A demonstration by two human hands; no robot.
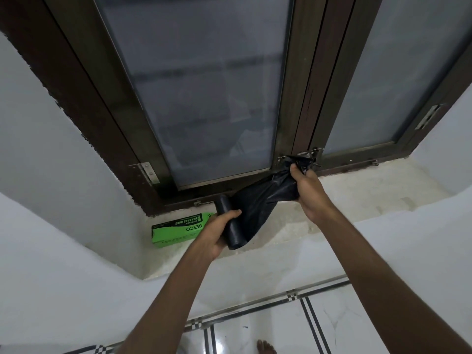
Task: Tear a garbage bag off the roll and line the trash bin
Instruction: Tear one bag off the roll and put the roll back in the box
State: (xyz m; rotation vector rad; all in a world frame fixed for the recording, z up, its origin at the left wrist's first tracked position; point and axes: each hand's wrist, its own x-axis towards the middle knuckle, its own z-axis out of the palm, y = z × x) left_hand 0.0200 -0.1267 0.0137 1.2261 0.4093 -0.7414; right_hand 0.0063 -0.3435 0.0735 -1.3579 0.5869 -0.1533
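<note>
- The black roll (231,223) is gripped by the left hand (217,235).
- The bag (265,198) is bunched in the right hand (307,190).
- A green box (176,229) is laid at the windowsill's (357,190) left end.

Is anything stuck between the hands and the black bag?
No. The left hand grips the roll directly, and the right hand bunches the unrolled bag directly. Nothing lies between them. The green box sits aside on the sill. No bin is in view.
</note>
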